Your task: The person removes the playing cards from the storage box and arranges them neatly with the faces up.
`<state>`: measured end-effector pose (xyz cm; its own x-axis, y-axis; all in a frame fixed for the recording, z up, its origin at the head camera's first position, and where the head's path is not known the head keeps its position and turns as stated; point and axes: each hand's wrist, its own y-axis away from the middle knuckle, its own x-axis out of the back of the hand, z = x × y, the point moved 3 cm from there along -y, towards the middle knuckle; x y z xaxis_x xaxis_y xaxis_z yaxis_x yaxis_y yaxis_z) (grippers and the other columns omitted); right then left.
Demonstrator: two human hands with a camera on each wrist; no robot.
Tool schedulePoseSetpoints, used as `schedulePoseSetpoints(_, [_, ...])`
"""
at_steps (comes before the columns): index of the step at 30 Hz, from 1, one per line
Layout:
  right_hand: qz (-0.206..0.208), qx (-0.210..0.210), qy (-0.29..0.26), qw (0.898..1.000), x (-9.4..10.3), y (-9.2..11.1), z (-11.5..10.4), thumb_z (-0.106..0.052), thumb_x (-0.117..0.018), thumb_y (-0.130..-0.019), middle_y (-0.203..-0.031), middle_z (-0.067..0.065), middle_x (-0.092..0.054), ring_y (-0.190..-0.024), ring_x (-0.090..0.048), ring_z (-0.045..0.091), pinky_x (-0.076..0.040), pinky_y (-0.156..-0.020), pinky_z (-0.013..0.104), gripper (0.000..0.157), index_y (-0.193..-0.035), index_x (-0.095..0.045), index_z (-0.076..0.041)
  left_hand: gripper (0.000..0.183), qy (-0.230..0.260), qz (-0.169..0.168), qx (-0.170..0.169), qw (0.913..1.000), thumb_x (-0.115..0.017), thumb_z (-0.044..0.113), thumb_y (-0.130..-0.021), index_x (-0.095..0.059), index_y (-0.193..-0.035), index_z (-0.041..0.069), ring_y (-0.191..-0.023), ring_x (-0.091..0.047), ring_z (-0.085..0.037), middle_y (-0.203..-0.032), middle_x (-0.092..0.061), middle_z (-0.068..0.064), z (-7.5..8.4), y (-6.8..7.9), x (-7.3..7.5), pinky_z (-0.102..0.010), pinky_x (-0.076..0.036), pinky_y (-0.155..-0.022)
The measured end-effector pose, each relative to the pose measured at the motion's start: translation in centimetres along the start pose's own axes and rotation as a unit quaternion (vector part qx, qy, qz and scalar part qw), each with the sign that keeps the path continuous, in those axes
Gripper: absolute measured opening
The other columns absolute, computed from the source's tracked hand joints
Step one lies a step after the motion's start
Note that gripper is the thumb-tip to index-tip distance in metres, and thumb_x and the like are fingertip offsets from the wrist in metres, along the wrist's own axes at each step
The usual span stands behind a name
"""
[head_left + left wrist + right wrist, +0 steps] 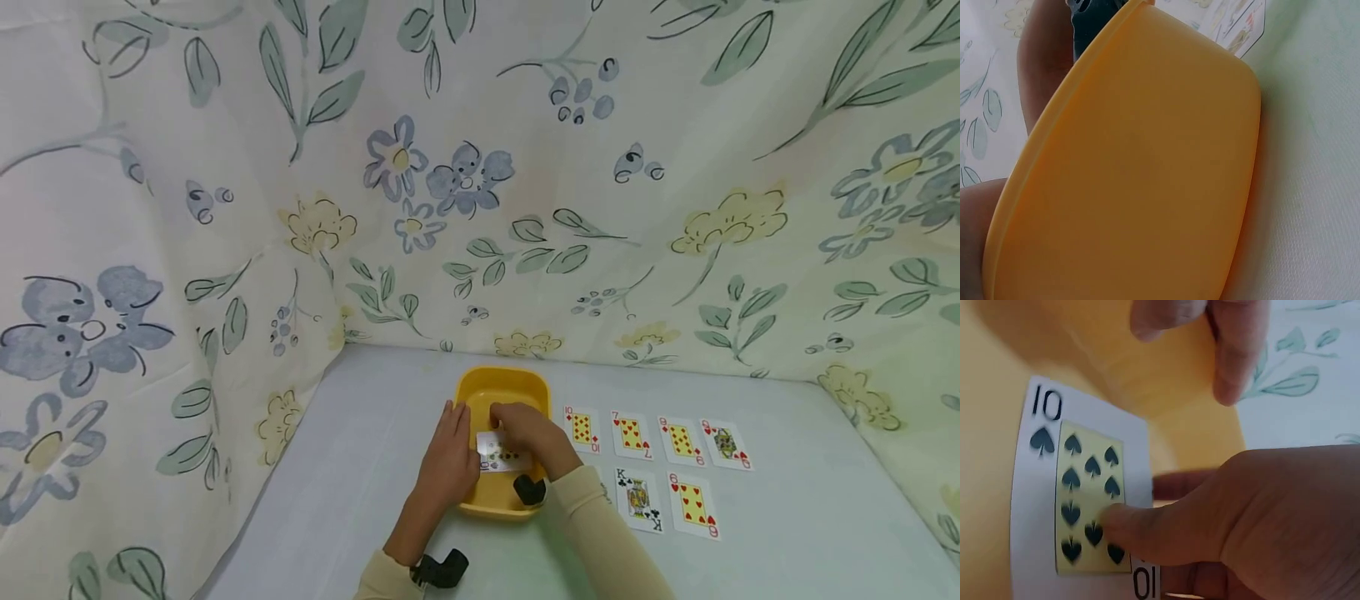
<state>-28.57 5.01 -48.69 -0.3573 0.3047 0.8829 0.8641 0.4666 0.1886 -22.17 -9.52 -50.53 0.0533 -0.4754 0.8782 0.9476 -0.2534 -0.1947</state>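
My right hand (521, 427) is inside a yellow plastic tub (502, 502), its thumb across the face of a playing card (491, 457). In the right wrist view the card is a ten of spades (1041, 487), pinched between thumb and fingers and tilted up. My left hand (452, 461) rests along the tub's left rim with fingers stretched forward. Two fingertips (1232, 375) of the left hand hang over the tub's inside in the right wrist view. The tub's outer wall (1135, 162) fills most of the left wrist view.
Right of the tub, face-up cards lie in two rows: ten of diamonds (581, 427), seven of hearts (632, 434), nine of diamonds (681, 440), queen of hearts (725, 443); nearer, king of clubs (638, 498) and six of hearts (693, 504). A floral cloth (480, 275) hangs behind the table (360, 467).
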Motion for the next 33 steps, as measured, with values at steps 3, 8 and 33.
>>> schedulePoseSetpoints(3, [0.004,0.009,0.003,1.0,0.4,0.1,0.1,0.007,-0.068,-0.089,-0.093,0.004,-0.067,-0.078,-0.056,0.019,-0.055,-0.08,0.037,0.023,-0.105,-0.072,-0.009,0.065,0.003,0.004,-0.002,1.0,-0.053,0.009,-0.096,-0.033,-0.154,-0.011,-0.154,-0.019,-0.037,-0.161,-0.033,-0.023,0.1,-0.1,0.1,-0.051,-0.027,-0.121])
schedulePoseSetpoints(8, [0.004,0.008,-0.009,1.0,1.4,0.8,0.0,0.009,-0.068,-0.086,-0.085,0.001,-0.064,-0.075,-0.055,0.018,-0.055,-0.074,0.033,0.023,-0.097,-0.074,-0.009,0.065,0.0,0.007,0.005,1.0,-0.055,0.009,-0.097,-0.033,-0.155,-0.01,-0.154,-0.02,-0.036,-0.161,-0.033,-0.022,0.3,-0.3,0.2,-0.051,-0.027,-0.121])
schedulePoseSetpoints(33, [0.159,-0.08,-0.284,0.942,4.5,13.5,8.7,0.001,-0.07,-0.091,-0.083,0.008,-0.061,-0.073,-0.063,0.021,-0.062,-0.059,0.041,0.017,-0.106,-0.064,0.001,0.064,0.016,0.006,0.011,0.9998,-0.053,0.007,-0.095,-0.034,-0.154,-0.01,-0.154,-0.021,-0.036,-0.161,-0.034,-0.023,0.2,-0.1,-0.1,-0.052,-0.027,-0.121])
